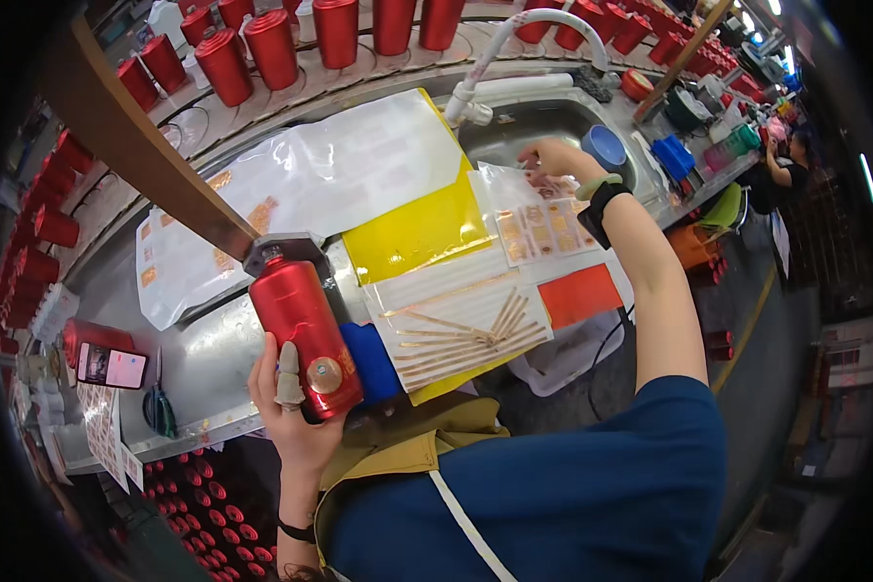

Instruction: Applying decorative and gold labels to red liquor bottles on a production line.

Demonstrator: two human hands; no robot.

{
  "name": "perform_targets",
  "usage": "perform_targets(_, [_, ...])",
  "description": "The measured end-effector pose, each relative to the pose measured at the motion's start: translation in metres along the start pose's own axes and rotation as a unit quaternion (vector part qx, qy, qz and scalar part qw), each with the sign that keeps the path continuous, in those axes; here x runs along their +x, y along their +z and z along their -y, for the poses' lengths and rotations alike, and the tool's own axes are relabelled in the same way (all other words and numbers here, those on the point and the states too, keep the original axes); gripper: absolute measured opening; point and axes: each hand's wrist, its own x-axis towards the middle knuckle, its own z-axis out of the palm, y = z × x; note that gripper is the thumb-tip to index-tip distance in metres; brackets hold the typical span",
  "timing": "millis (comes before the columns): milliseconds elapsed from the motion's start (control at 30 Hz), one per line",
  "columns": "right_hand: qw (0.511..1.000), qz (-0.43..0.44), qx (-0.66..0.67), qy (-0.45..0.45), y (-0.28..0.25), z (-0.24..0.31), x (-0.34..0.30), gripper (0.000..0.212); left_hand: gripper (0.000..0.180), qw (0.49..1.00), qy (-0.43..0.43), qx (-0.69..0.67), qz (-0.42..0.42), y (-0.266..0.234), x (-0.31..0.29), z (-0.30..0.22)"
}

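Observation:
My left hand (296, 417) is wrapped round the lower part of a red metal bottle (289, 306), with pale finger covers on it. The bottle is tilted, its neck end at a dark bracket (279, 247) at the foot of a wooden post. A round gold emblem (323, 374) shows near its base. Over by the sink, my right hand (556, 160) has its fingers curled together above the far edge of a clear sheet of gold decals (543, 228). Whatever the fingertips hold, if anything, is hidden.
Gold strips lie on a white sheet (427, 335) near a yellow sheet (417, 238) and a red card (579, 296). A faucet (466, 97) and blue bowl (604, 145) are at the sink. Red bottles (272, 48) line the conveyor. A phone (113, 366) and scissors (159, 407) lie left.

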Motion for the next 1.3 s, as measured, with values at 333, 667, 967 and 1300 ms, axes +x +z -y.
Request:
perform_targets(333, [0.978,-0.203,-0.022,0.049,0.005,0.029,0.041,0.017,0.096,1.0,0.003,0.012,0.003,-0.01,0.004,0.003])
perform_targets(667, [0.964,-0.206,-0.108,0.132,0.03,0.061,0.065,0.021,0.098,0.995,-0.036,-0.093,0.012,-0.008,-0.001,0.016])
perform_targets(967, [0.93,-0.312,0.019,-0.193,-0.021,0.273,-0.096,0.011,0.111,0.987,-0.029,-0.152,0.03,-0.012,0.003,0.019])
perform_targets(1300, [0.89,-0.158,0.218,-0.367,0.014,0.414,-0.15,0.016,0.091,0.886,-0.167,-0.412,0.129,-0.043,0.039,0.046])
